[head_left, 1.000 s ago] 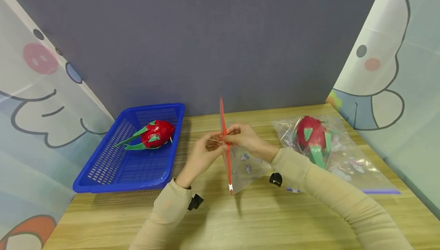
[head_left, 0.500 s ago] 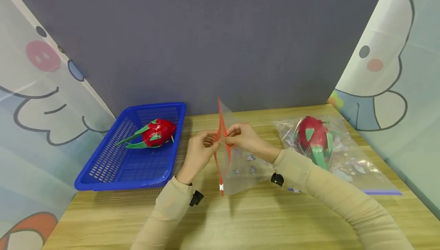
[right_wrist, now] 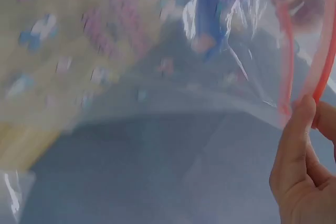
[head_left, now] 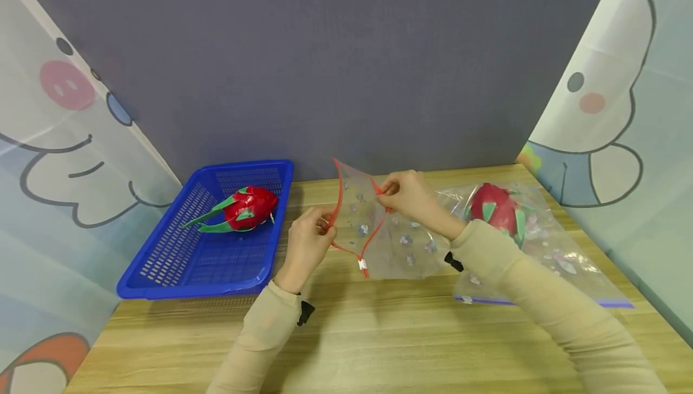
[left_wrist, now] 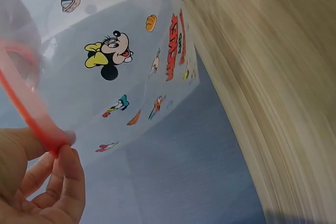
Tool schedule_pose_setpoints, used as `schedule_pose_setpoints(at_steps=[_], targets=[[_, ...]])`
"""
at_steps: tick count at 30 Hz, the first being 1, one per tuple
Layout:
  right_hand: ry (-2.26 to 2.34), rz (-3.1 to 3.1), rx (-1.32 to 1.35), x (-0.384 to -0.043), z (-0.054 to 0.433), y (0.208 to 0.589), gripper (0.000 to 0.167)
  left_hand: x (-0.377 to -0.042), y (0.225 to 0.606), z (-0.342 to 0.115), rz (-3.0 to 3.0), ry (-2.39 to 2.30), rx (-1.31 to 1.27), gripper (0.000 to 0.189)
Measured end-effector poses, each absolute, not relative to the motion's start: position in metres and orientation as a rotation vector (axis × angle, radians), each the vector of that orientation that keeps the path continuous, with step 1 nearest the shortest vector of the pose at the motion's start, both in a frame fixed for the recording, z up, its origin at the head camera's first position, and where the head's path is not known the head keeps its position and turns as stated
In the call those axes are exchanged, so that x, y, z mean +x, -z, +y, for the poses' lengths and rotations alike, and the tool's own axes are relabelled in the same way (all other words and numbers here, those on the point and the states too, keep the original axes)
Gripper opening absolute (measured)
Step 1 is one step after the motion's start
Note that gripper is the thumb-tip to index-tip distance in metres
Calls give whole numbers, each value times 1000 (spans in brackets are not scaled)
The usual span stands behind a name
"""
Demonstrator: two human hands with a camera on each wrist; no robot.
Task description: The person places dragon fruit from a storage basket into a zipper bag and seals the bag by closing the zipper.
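Between my hands a clear zipper bag (head_left: pixel 354 201) with a red rim and printed cartoon figures gapes wide at its mouth. My left hand (head_left: pixel 310 239) pinches one side of the red rim; thumb and fingertip meet on it in the left wrist view, beside the printed film (left_wrist: pixel 131 77). The opposite side of the rim is pinched by my right hand (head_left: pixel 408 197), held a little higher and farther right. A white slider (head_left: pixel 362 264) sits at the rim's near end. In the right wrist view the red strip (right_wrist: pixel 320 61) runs into that hand's grip.
A blue basket (head_left: pixel 265 255) at left holds a red dragon fruit (head_left: pixel 254 204) with green leaf tips. At right a second clear bag (head_left: pixel 568 273) with a purple zipper lies on the wooden table (head_left: pixel 346 346), another dragon fruit (head_left: pixel 495 204) inside. A grey panel (head_left: pixel 346 69) stands behind.
The bag's red rim was nearly flat together a second ago. My right hand has moved right and slightly up, my left slightly left, and the mouth has spread wide.
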State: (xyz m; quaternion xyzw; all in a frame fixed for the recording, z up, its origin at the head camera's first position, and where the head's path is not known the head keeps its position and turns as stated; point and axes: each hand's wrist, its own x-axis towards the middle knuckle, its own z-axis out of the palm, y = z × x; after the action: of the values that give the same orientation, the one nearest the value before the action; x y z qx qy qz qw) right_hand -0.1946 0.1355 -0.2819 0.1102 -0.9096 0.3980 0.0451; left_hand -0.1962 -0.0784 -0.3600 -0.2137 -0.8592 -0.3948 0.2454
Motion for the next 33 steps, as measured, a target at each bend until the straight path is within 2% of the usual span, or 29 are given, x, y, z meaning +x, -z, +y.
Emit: schedule_pose_setpoints(at_steps=[10,15,23,33], targets=[[-622,-2761,344,-192,155,262,9,-192,359,-82,-2352,1134,-530,29],[-585,-2805,369,-189,160,264,6,-193,359,-87,-2357,1218,-426,24],[-577,-2851,513,-178,149,276,3,-196,359,-84,-2377,1287,-377,5],[-513,-2871,600,-172,140,286,6,-194,356,-82,-2338,1318,-368,12]])
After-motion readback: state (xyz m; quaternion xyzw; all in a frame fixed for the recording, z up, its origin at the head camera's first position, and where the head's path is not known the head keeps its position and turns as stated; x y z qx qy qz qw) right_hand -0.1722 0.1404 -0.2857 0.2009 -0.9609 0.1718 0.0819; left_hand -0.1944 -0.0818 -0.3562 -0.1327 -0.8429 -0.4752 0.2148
